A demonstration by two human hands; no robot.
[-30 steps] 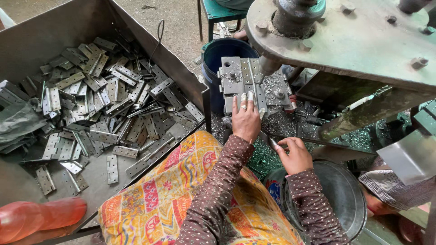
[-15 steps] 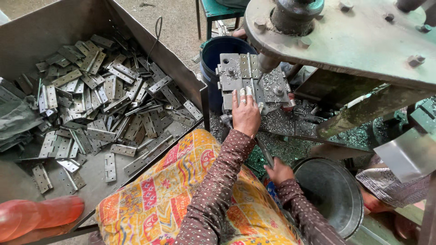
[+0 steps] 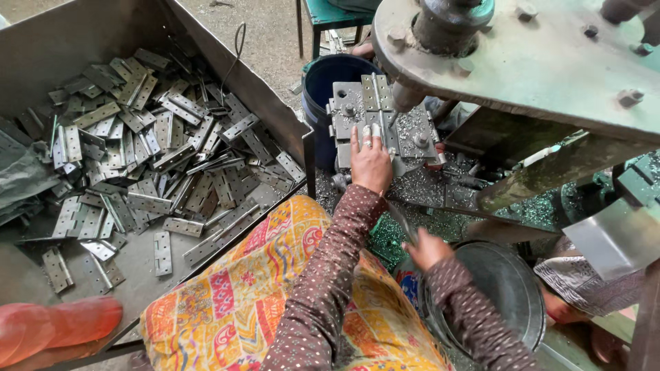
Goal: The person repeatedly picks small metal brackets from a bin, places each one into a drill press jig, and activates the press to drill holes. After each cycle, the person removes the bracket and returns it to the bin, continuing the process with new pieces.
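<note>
My left hand [image 3: 370, 161] lies on the grey die plate [image 3: 344, 117] of a press, fingertips pressing a metal hinge [image 3: 375, 93] flat under the ram [image 3: 450, 24]. My right hand [image 3: 426, 249] is lower and nearer my body, closed around a thin metal rod [image 3: 399, 221] that points up and left. It hovers at the rim of a round dark metal pan [image 3: 509, 288]. Both sleeves are brown with dots, and a bright patterned cloth [image 3: 240, 295] covers my lap.
A big steel bin [image 3: 69, 27] on the left holds several loose hinges [image 3: 151, 151]. A blue bucket [image 3: 323, 75] stands behind the die plate. Metal chips [image 3: 426, 206] cover the press bed. The press frame [image 3: 550, 62] overhangs on the right, and an orange object [image 3: 55, 330] lies at bottom left.
My right hand dropped from beside the press bed down toward my lap and the pan rim. My left hand stayed on the die plate and hinge.
</note>
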